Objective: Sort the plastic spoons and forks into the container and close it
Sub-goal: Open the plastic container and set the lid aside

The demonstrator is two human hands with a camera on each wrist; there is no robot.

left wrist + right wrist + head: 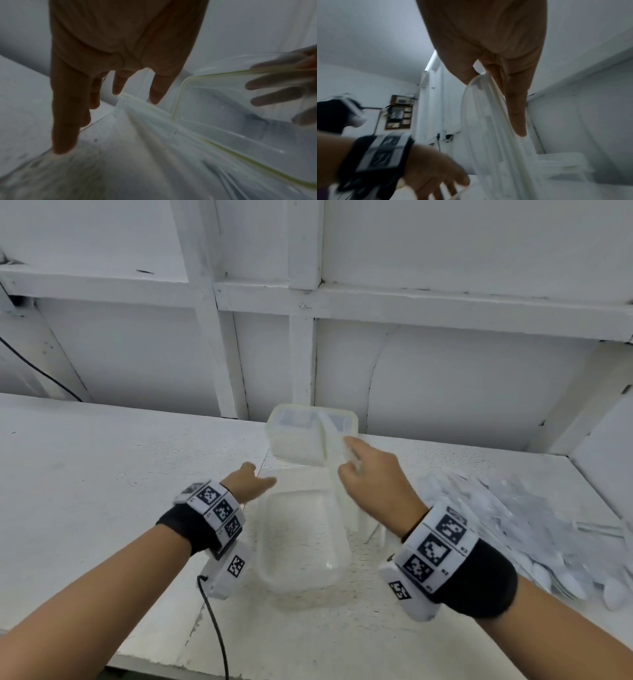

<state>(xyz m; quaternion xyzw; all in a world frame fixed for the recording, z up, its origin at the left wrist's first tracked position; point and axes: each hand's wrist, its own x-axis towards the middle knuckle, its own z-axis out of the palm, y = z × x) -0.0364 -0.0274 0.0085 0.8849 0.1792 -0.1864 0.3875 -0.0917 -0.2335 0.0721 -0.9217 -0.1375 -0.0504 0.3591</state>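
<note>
A clear, empty container (298, 542) stands open on the white table, between my hands. My right hand (349, 460) pinches its clear lid (334, 484) by the top edge and holds it upright over the container's far right corner. The right wrist view shows thumb and fingers (517, 108) clamped on the lid (488, 128). My left hand (263, 481) reaches to the container's far left rim with straight fingers and holds nothing. Its fingertips (63, 147) rest at the rim, with the lid (223, 105) beside them. Wrapped plastic spoons and forks (513, 525) lie heaped on the right.
A second clear container (308, 436) with its lid on stands behind the open one, near the white wall. A black cable (214, 628) runs from my left wrist over the table's front edge. The shelf's side wall (603, 457) bounds the right.
</note>
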